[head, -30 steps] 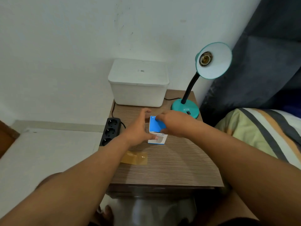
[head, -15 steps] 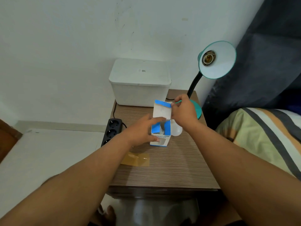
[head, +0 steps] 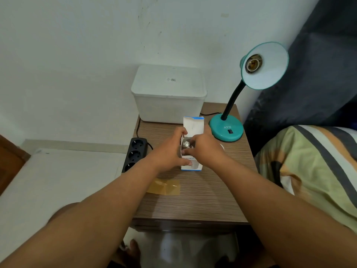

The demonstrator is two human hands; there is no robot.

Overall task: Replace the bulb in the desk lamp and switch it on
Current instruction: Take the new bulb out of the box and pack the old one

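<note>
Beside a white wall, on a wooden nightstand (head: pixel 193 200), the left hand (head: pixel 170 151) is gripping an upright bulb box (head: pixel 193 128) while the right hand (head: pixel 204 149) is pinching the bulb (head: pixel 186 144), screw cap up, inside; the lamp (head: pixel 264 64) is waiting empty to the right.

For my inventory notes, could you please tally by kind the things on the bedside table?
Desk lamp: 1
White lidded bin: 1
Bulb carton: 1
Bulb, in the carton: 1
Power strip, at the table's left edge: 1
Yellowish tape piece: 1
Total: 6
</note>
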